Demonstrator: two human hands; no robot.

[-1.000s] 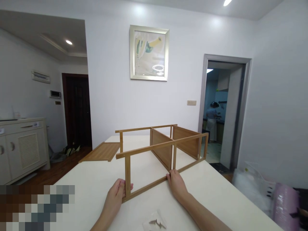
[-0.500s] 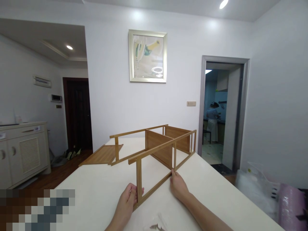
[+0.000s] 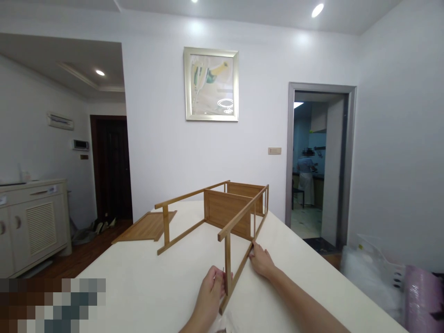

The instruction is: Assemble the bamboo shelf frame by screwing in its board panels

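Note:
A wooden shelf unit [image 3: 227,210] lies on its side on the white table [image 3: 128,282], with two board shelves between its ladder-like side frames. At the near end, my left hand [image 3: 210,289] is closed around the short crosspiece of the right side frame. A thin dark bit shows by its fingertips, too small to name. My right hand [image 3: 262,261] grips the lower rail of that frame, close to where the middle shelf meets it. Partly hidden at the bottom edge is a clear plastic bag [image 3: 227,323] with small brown pieces in it.
A loose wooden panel [image 3: 144,226] lies flat at the table's left edge, beside the unit. Plastic-wrapped bundles [image 3: 421,298] stand on the right. A person [image 3: 305,173] is in the room beyond the doorway. A white cabinet [image 3: 38,217] stands at far left.
The near end of the shelf unit has swung to the right, and my left hand has moved right with it. My right hand has shifted slightly right, still at the rail.

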